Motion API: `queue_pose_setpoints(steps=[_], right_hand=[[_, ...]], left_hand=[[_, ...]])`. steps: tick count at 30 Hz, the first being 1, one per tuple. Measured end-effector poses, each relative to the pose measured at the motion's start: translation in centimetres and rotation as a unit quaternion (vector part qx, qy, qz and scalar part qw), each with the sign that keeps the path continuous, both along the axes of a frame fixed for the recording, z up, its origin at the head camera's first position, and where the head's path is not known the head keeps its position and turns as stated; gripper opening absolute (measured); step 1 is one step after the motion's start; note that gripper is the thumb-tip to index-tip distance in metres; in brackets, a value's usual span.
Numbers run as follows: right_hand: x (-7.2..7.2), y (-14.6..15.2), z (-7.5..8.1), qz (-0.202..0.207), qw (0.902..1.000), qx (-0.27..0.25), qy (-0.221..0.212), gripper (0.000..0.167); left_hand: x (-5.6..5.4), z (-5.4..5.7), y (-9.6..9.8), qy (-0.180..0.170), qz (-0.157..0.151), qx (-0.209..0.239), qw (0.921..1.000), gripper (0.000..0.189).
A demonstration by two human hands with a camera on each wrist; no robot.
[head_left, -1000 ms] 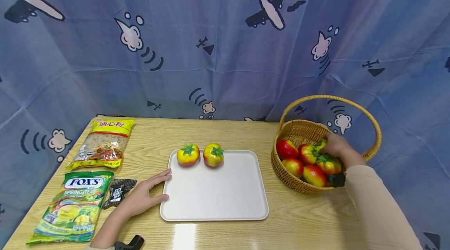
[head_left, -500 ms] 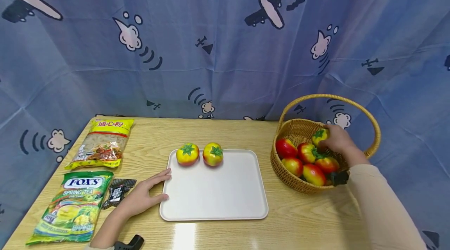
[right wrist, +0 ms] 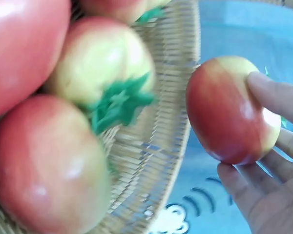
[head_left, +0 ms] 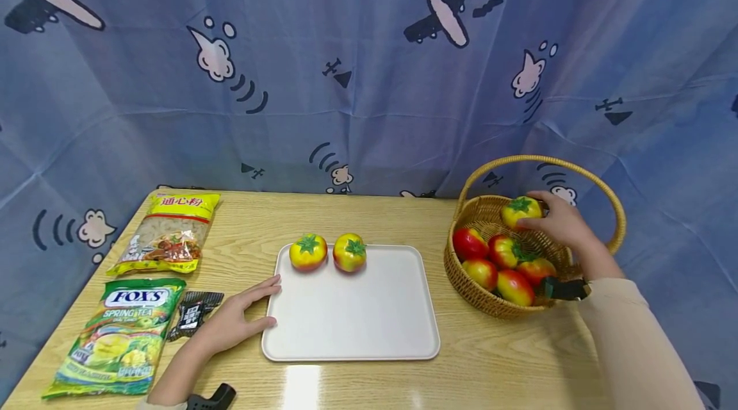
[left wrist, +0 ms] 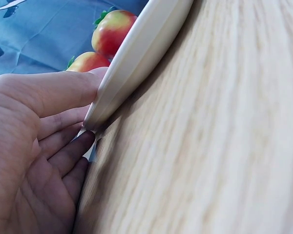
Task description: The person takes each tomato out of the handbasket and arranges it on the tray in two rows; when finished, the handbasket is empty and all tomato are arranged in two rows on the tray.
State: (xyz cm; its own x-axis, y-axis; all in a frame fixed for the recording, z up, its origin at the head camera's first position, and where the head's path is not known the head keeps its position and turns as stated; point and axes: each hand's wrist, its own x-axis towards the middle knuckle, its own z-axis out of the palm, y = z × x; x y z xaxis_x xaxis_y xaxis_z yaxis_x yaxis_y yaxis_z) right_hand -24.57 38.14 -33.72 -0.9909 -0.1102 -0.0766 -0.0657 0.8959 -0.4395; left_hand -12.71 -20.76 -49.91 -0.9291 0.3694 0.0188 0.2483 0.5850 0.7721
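My right hand [head_left: 562,221] grips a yellow-and-red tomato [head_left: 521,211] with a green star-shaped top, between thumb and fingers. It holds this tomato over the back right part of the wicker basket [head_left: 474,295], above the others. Several red-yellow tomatoes [right wrist: 49,165] lie inside the basket. My left hand [head_left: 239,320] lies on the table with relaxed, spread fingers, its fingertips touching the left edge of a white tray [head_left: 357,327]. Along the tray's back left edge sit two tomatoes [head_left: 308,253], side by side. The left wrist view shows the fingertips at the tray's rim [left wrist: 136,53].
On the left of the wooden table [head_left: 369,214] lie a yellow pasta bag [head_left: 170,234], a green candy bag [head_left: 118,336] and a small black packet [head_left: 193,315], close to my left forearm. The basket's tall handle [head_left: 536,159] arches over its opening. A blue curtain [head_left: 369,90] hangs behind.
My right hand has lifted a tomato off the pile and moved it up and back within the basket. The left hand and tray have stayed in place.
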Motion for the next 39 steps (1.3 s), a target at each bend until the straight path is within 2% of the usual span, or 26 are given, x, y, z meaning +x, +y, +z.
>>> queue_pose_setpoints(steps=[8,13,21,25,29,34,39], right_hand=[[1.4,-2.7,1.2,0.041,0.9984,-0.029,0.029,0.076],[2.4,-4.0,1.4,0.052,0.9965,-0.052,0.039,0.074],[3.5,-6.3,0.8,0.066,0.9857,-0.147,0.049,0.069],[3.9,-7.4,-0.1,0.075,0.9739,-0.201,0.074,0.065],[4.0,-8.7,-1.2,0.078,0.9594,-0.26,0.076,0.064],[4.2,-10.4,-2.8,0.077,0.9372,-0.331,0.081,0.065],[4.5,-12.5,-4.3,0.084,0.9173,-0.379,0.089,0.065]], left_hand=[[0.1,0.0,0.1,0.001,0.0,0.001,1.0,0.06],[0.1,-0.2,0.1,0.009,-0.002,0.004,0.9999,0.059],[0.0,-0.2,0.0,0.007,0.0,0.01,0.9999,0.06],[0.1,-0.2,0.1,0.014,-0.007,0.01,0.9998,0.059],[0.1,0.0,0.1,0.012,-0.008,0.013,0.9998,0.059],[0.1,0.2,0.1,0.009,-0.007,0.012,0.9999,0.059],[0.0,-0.1,0.0,0.001,-0.001,0.016,0.9999,0.06]])
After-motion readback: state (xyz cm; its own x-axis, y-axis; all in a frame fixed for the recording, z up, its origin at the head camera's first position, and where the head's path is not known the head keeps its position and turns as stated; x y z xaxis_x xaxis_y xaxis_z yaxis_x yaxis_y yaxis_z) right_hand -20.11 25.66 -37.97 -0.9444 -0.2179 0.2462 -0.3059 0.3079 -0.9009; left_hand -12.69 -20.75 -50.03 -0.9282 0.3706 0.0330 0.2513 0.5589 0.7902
